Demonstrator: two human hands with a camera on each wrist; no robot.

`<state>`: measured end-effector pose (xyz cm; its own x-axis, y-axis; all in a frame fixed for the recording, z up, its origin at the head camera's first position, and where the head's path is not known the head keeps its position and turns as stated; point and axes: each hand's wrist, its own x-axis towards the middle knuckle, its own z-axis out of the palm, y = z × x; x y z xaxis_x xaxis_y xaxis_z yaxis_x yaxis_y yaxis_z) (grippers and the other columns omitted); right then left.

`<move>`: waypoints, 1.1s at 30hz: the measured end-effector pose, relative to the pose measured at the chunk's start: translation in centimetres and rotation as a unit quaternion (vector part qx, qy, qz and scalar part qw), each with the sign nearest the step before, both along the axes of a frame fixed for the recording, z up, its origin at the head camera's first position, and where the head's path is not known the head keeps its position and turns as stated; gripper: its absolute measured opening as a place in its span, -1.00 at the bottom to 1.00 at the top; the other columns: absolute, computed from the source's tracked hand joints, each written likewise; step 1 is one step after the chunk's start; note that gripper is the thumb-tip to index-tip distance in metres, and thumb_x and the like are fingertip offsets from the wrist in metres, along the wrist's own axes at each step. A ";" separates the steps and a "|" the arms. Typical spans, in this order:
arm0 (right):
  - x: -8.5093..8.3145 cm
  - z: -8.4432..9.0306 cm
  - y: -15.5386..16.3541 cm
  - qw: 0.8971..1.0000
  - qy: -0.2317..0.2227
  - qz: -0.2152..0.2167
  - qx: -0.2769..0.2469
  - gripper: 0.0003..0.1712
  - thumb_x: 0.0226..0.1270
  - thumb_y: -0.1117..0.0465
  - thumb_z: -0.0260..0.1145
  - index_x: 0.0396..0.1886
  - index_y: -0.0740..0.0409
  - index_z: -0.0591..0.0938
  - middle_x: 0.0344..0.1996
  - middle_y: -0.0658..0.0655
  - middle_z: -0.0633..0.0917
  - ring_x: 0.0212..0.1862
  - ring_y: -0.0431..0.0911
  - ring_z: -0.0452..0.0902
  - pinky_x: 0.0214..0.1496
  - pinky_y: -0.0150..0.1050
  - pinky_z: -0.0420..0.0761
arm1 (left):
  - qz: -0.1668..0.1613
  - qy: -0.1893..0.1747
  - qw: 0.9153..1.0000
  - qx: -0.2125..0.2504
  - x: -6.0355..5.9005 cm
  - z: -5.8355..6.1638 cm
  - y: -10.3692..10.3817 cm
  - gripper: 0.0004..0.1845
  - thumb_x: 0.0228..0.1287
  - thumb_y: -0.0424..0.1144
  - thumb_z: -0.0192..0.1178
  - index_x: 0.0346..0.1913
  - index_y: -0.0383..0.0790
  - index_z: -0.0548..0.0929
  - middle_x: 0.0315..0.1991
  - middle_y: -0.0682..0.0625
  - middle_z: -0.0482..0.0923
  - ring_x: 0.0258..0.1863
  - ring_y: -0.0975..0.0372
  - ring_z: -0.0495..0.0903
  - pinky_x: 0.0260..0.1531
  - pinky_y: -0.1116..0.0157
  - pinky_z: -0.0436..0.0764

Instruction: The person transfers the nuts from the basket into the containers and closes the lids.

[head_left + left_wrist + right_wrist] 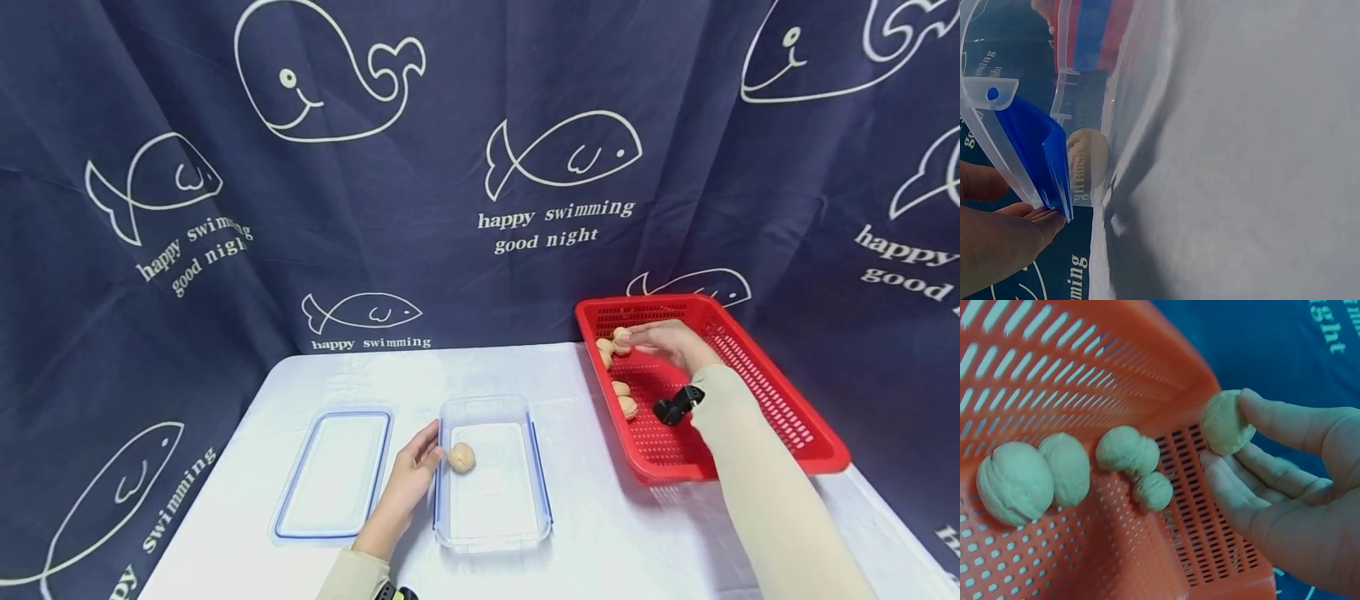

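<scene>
My left hand (429, 452) rests with straight fingers against the left wall of a clear plastic container (538, 492) with blue clips. In the left wrist view the fingertips (1041, 225) touch under a blue clip (1038, 150). One walnut (462, 457) lies inside the container, also seen through the wall as a walnut (1088, 157). My right hand (637, 337) reaches into the far left of a red slotted basket (757, 392) and pinches a walnut (1227, 422) between thumb and fingers, just above the basket floor. Several loose walnuts (1015, 481) lie in the basket beside it.
The container's lid (333, 475), clear with a blue rim, lies flat left of my left hand. Everything stands on a white tablecloth (600, 533). A dark blue curtain with whale prints (480, 167) hangs close behind the table.
</scene>
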<state>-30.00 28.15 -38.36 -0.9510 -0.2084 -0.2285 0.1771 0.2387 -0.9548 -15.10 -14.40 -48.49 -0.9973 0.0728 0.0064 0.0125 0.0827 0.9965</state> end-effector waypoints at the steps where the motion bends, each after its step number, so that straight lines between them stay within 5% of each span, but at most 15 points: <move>1: -0.1 0.1 0.0 1.000 0.014 0.004 -0.007 -0.43 0.33 0.19 0.28 0.25 0.39 0.46 -0.16 -0.06 0.73 -0.12 -0.24 0.64 -0.05 -0.43 0.65 | 0.000 0.000 1.000 0.000 0.0 0.0 0.0 -0.48 0.43 -0.47 -0.07 0.39 -0.51 0.16 0.39 -0.39 0.15 0.40 -0.15 0.14 0.38 0.13 0.17; 6: -0.4 0.7 -0.7 0.999 0.022 -0.029 -0.001 -0.39 0.22 0.21 0.39 0.19 0.45 0.49 -0.34 -0.21 0.65 -0.20 -0.33 0.59 -0.03 -0.45 0.65 | 0.004 -0.001 1.000 -0.006 0.1 0.0 -0.2 -0.49 0.44 -0.45 -0.06 0.39 -0.51 0.17 0.39 -0.39 0.17 0.40 -0.14 0.15 0.38 0.11 0.18; 11: 0.1 2.0 -2.0 0.998 0.016 -0.053 0.006 -0.27 0.28 0.26 0.33 0.33 0.53 0.28 -0.39 -0.28 0.64 -0.27 -0.43 0.57 -0.06 -0.53 0.62 | 0.006 -0.003 1.000 -0.012 0.0 -0.2 -0.3 -0.49 0.44 -0.45 -0.06 0.39 -0.51 0.18 0.39 -0.38 0.17 0.40 -0.14 0.15 0.38 0.11 0.18; 19: 1.8 4.2 -3.4 0.998 0.036 -0.046 0.036 -0.30 0.31 0.16 0.32 0.35 0.40 0.33 -0.30 -0.31 0.64 -0.18 -0.40 0.56 -0.03 -0.57 0.57 | 0.002 -0.005 1.000 -0.005 -0.1 -0.2 -0.1 -0.49 0.43 -0.47 -0.07 0.39 -0.52 0.17 0.38 -0.39 0.17 0.40 -0.13 0.15 0.38 0.14 0.17; 33: 4.6 6.0 -7.5 0.995 0.087 -0.049 0.027 -0.36 0.25 0.08 0.38 0.27 0.27 0.49 -0.12 -0.02 0.66 -0.25 -0.25 0.58 -0.15 -0.47 0.63 | -0.001 0.004 1.000 -0.004 0.0 0.0 -0.1 -0.49 0.45 -0.46 -0.08 0.39 -0.53 0.16 0.38 -0.41 0.17 0.40 -0.15 0.14 0.38 0.12 0.17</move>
